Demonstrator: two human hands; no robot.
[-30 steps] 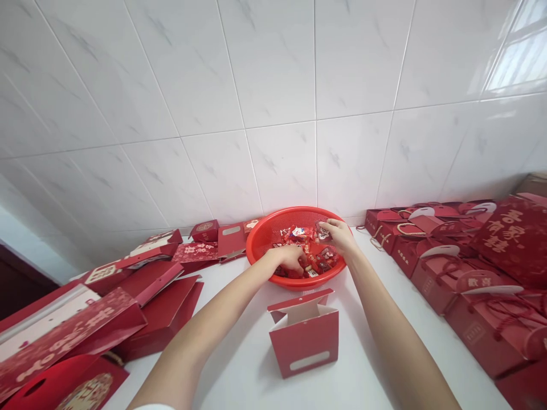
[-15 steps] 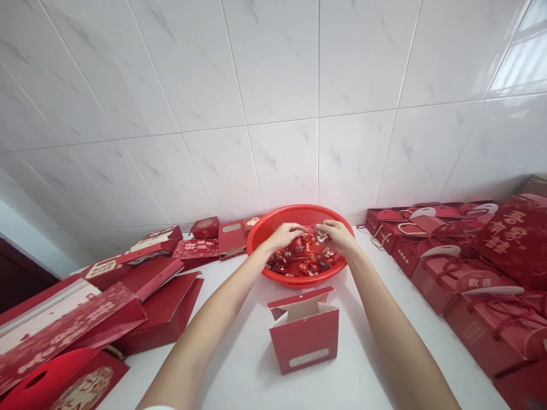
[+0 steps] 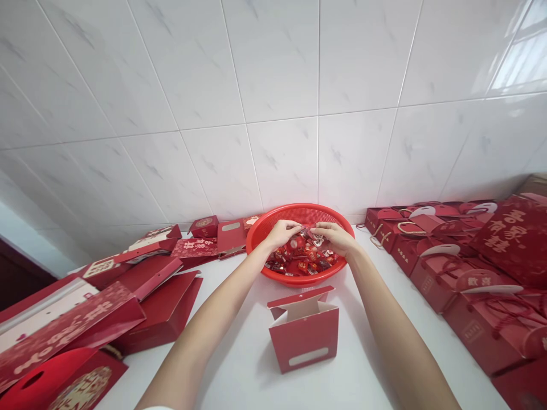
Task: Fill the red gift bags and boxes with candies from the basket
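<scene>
A red plastic basket (image 3: 305, 280) holds a heap of small wrapped candies (image 3: 302, 266), mostly red and shiny. Over the heap, my left hand (image 3: 283, 233) pinches a red-wrapped candy between thumb and fingertips. Facing it, my right hand (image 3: 335, 237) has its fingers closed on a wrapped candy too, with the fingertips of both hands close together. The candies in my fingers are small and partly hidden. Nearer to me, between my forearms, a red paper box (image 3: 304, 340) stands upright with its top flaps open and a pale interior showing.
Many closed red gift boxes (image 3: 431, 279) with cord handles line the right side. Red boxes and folded cartons (image 3: 158, 307) are piled on the left, and smaller ones (image 3: 205, 226) lie near the wall. White tiled wall (image 3: 282, 165) rises behind the white table (image 3: 239, 364).
My right hand has shifted slightly left and its fingertips have come closer to those of my left hand. The basket and open box stay in place.
</scene>
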